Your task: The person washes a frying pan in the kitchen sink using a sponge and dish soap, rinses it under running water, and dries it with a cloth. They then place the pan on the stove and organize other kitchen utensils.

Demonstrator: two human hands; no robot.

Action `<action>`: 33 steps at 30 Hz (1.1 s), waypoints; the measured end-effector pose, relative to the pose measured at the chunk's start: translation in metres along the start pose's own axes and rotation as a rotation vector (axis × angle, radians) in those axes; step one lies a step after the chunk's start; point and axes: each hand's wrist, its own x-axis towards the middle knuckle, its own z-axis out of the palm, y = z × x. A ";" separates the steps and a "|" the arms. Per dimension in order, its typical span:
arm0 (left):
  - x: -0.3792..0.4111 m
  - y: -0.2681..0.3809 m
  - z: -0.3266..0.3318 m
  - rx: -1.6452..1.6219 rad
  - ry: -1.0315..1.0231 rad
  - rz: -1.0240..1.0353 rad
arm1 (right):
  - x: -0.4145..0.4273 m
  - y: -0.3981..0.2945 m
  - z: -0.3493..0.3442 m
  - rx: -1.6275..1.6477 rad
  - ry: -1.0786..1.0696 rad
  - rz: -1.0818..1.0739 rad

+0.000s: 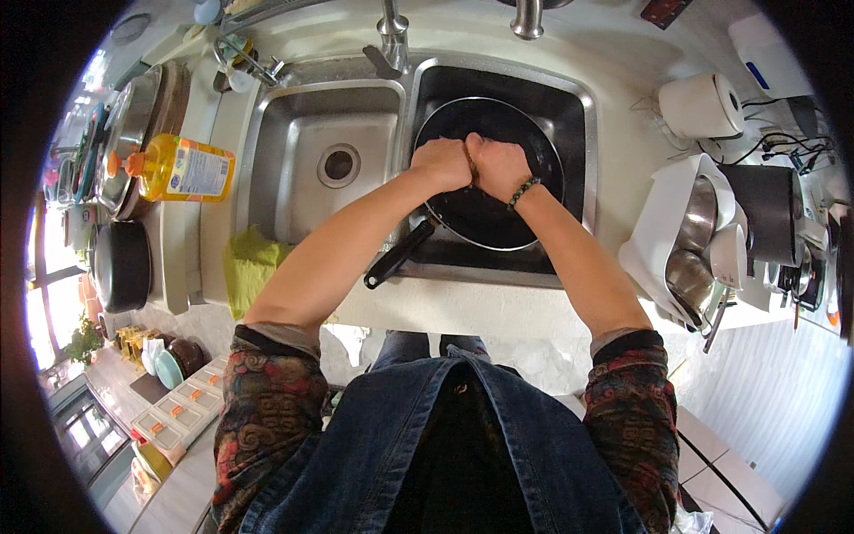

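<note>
Over the black frying pan (494, 223) in the right sink basin, my left hand (442, 163) and my right hand (502, 165) are pressed together, fingers closed. A small, dark, mostly hidden item (474, 175) shows between them; its kind cannot be told. A bead bracelet circles my right wrist. The pan lies open side up, its black handle (400, 255) pointing toward the lower left over the sink's front edge. A yellow-green cloth (250, 263) lies at the sink's front left corner, partly behind my left forearm.
The left steel basin (287, 167) has a drain. A faucet (393, 40) stands behind the divider. On the left are an orange dish soap bottle (200, 170) and a dark pot (122, 267). On the right, a white rack (650, 227) holds steel bowls (690, 277), near a paper roll (697, 107).
</note>
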 end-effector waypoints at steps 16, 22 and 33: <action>-0.011 -0.005 0.012 0.621 0.238 0.737 | -0.052 -0.040 0.041 1.644 -0.057 0.825; -0.026 0.001 0.006 0.642 0.382 0.731 | -0.065 -0.042 0.036 2.055 -0.326 0.852; -0.065 0.029 0.017 0.388 0.371 0.057 | -0.068 -0.043 -0.018 1.280 -0.131 0.656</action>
